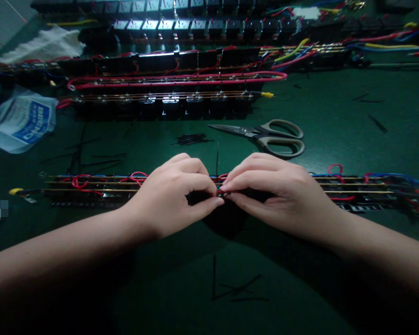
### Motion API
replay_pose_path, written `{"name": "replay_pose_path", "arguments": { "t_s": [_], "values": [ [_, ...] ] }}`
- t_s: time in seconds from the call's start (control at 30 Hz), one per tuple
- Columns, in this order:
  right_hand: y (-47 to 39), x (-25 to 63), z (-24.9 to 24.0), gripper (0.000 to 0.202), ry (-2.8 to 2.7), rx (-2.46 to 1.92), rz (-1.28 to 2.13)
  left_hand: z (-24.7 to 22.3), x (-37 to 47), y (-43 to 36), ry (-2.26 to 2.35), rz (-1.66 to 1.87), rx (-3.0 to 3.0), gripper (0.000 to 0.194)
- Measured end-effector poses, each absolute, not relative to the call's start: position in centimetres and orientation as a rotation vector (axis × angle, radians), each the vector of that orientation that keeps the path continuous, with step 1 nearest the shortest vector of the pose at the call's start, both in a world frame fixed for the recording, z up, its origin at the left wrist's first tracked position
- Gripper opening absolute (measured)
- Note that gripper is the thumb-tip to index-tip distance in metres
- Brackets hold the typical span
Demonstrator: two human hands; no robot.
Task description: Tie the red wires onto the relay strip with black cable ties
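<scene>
My left hand and my right hand meet over the middle of a long strip of electrical sockets with metal rods and red and blue wires. Thumb and fingers of each are pinched together, fingertips nearly touching. A thin black cable tie sticks up from the strip between them, and a small dark end shows at the fingertips. The fingers partly hide the grip. Scissors with grey handles lie beyond my right hand, beside a small pile of black cable ties.
Wired socket strips stretch across the back of the green table. A printed plastic bag lies at left, a whitish cloth behind it. Loose black strips are scattered in front. Coloured wires trail off to the right.
</scene>
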State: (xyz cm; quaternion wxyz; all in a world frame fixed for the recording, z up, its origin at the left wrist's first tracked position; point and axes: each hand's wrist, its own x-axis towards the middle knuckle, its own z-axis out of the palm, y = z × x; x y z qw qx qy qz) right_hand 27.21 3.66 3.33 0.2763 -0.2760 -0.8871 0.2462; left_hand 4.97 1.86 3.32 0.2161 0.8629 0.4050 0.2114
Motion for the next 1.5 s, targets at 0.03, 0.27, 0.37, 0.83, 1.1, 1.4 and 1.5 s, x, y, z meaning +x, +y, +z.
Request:
{"name": "replay_pose_path", "arguments": {
  "t_s": [0.03, 0.27, 0.37, 0.83, 1.1, 1.4, 1.5],
  "values": [
    [3.68, 27.18, 3.34, 0.011, -2.387, -0.743, 0.659, 3.32, 4.96, 1.86, 1.119, 0.589, 2.391, 0.013],
    [3.71, 27.15, 3.04, 0.012, -2.417, -0.723, 0.557, 3.27, 4.86, 1.93, 1.107, 0.595, 2.419, 0.012],
    [3.73, 27.19, 2.94, 0.012, -2.425, -0.706, 0.533, 3.29, 4.82, 1.91, 1.09, 0.603, 2.438, 0.012],
    [3.69, 27.11, 3.39, 0.012, -2.391, -0.729, 0.643, 3.31, 4.82, 1.73, 1.075, 0.652, 2.432, 0.011],
    [3.67, 27.18, 3.65, 0.014, -2.37, -0.747, 0.723, 3.36, 4.81, 1.79, 1.08, 0.651, 2.429, 0.011],
    [3.88, 27.28, 3.78, 0.01, -2.348, -0.757, 0.823, 3.31, 4.78, 1.81, 1.067, 0.64, 2.45, 0.013],
    [3.93, 27.29, 3.83, 0.009, -2.343, -0.766, 0.848, 3.27, 4.76, 1.76, 1.059, 0.638, 2.463, 0.014]
  ]
}}
